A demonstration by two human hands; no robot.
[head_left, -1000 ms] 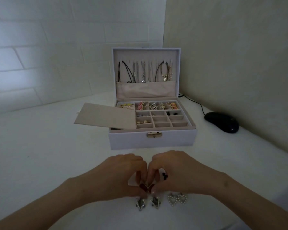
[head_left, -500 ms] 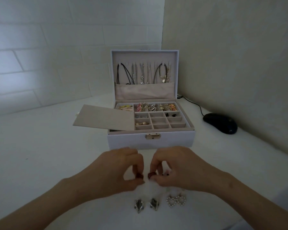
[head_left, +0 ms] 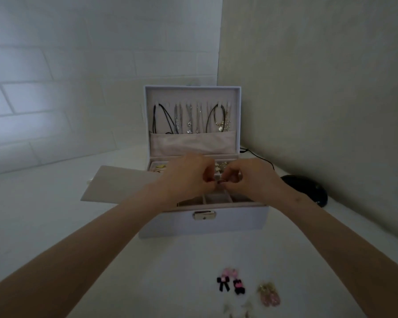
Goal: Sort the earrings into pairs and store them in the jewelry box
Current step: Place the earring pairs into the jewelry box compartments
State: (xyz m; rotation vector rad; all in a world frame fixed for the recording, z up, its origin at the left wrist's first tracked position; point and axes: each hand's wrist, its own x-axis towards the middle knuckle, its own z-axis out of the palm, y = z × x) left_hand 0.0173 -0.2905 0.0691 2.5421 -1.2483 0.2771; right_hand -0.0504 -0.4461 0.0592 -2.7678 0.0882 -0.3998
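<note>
1. Both hands have moved up from the tabletop, where they worked just above the loose earrings, and now hover over the open jewelry box (head_left: 205,223). The view has shifted too, so more loose earrings show at the bottom.
2. Furthest left, a beige panel (head_left: 120,184) lies tilted across the left edge of the box.
3. The left hand (head_left: 189,177) has its fingers curled, pinching the held earrings (head_left: 221,181). These are a small dark piece over the middle compartments, too small to tell more.
4. The right hand (head_left: 251,177) meets it fingertip to fingertip, fingers likewise curled onto the same piece.
5. My reading of progress: the back row of compartments already holds sorted pieces, and necklaces (head_left: 191,120) hang in the raised lid. This pair is about to be dropped in but is not yet released.
6. Left to store, on the table near the viewer: pink earrings (head_left: 230,271), black bow earrings (head_left: 223,283) just beside them, gold-and-pink earrings (head_left: 268,294) to the right, and blurred silvery earrings (head_left: 237,306) at the bottom edge. So the task seems roughly midway.
7. Everything rests on a pale tabletop (head_left: 44,214) set in a dim corner. A tiled wall (head_left: 44,99) stands to the left and a plain wall (head_left: 319,88) to the right. A black mouse (head_left: 308,189) and its cable (head_left: 260,157) lie right of the box.
</note>
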